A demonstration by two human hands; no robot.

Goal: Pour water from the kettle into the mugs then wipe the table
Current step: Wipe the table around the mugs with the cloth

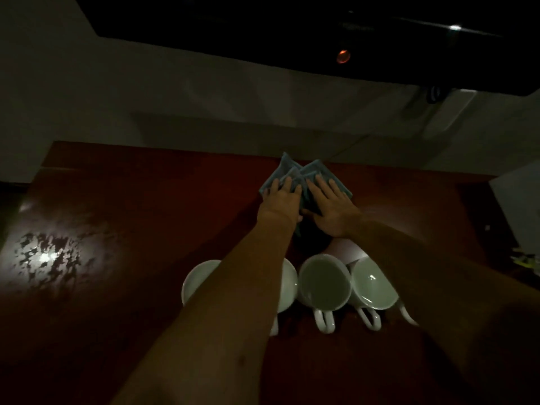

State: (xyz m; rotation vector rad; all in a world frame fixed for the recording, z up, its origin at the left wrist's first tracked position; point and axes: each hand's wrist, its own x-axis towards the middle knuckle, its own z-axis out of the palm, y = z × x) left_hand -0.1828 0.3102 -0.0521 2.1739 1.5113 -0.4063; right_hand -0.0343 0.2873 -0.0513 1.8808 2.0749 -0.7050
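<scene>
Cloth (304,176) (under both hands) lies behind mugs (324,283).

Very dim, grainy; glare patch on table (43,255) left; edges warped.

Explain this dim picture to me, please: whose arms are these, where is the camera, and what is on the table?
No machine here: a person wears a camera on the head, looking forward and down along both bare arms. The left hand and right hand press flat on a folded blue cloth near the far edge of a dark red table. Nothing is gripped. Nearer the person stand white mugs in a row, handles toward the wearer, partly hidden by the arms. No kettle is visible.
</scene>
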